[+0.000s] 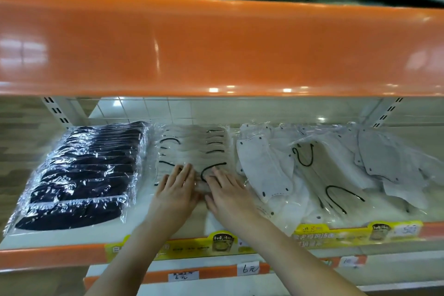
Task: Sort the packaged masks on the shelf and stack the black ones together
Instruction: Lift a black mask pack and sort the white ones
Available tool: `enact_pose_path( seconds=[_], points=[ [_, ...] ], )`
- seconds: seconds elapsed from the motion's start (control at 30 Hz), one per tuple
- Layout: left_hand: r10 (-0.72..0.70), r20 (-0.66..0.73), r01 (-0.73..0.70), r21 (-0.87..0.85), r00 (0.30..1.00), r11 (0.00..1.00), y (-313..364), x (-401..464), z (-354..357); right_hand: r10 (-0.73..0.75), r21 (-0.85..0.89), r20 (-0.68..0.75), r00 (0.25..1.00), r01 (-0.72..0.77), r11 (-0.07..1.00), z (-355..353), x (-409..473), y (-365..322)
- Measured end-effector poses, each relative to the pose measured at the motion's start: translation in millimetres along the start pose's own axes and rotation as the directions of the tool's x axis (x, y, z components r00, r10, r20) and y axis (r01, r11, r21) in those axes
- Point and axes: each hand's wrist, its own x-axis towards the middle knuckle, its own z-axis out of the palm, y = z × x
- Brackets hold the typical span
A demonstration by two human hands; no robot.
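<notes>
Head view: both hands' straight fingers (pixel 185 170) press beige masks (pixel 192 149) beside black masks (pixel 84 175).

A white price tag (pixel 248 268) on the orange shelf edge (pixel 48 256) reads "6元" in handwriting. Printing on the yellow labels (pixel 173 246) and the other small white tags (pixel 183 276) is too blurred to read.

Bright, even overhead light. Glare spots streak the orange shelf edge (pixel 216 43) and the wrap on the black masks (pixel 81 175). Wide-angle bending bows the edges; corners and foreground are soft.
</notes>
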Motion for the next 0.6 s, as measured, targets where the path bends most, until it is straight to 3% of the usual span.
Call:
enact_pose_path(
  seconds=[0.1,0.23,0.47,0.6],
  points=[
    [0.001,0.011,-0.001,-0.024,1.000,1.000,2.4,2.0,-3.2,-0.004,0.046,-0.038,0.999,0.006,0.999,-6.4,-2.6,3.8],
    [0.031,-0.132,-0.046,-0.110,0.991,0.993,19.8,4.1,-8.7,-0.005,0.176,-0.140,0.990,0.029,0.984,-21.1,-12.3,20.4],
    [0.027,-0.225,-0.084,-0.248,0.974,0.965,88.7,20.3,-17.2,0.087,0.171,-0.238,0.967,-0.046,0.984,-41.2,-43.6,85.6],
    [0.040,-0.151,-0.095,-0.378,0.988,0.921,132.0,29.6,-17.7,0.207,0.118,-0.253,0.945,-0.182,0.976,-46.1,-62.2,123.7]
  ],
)
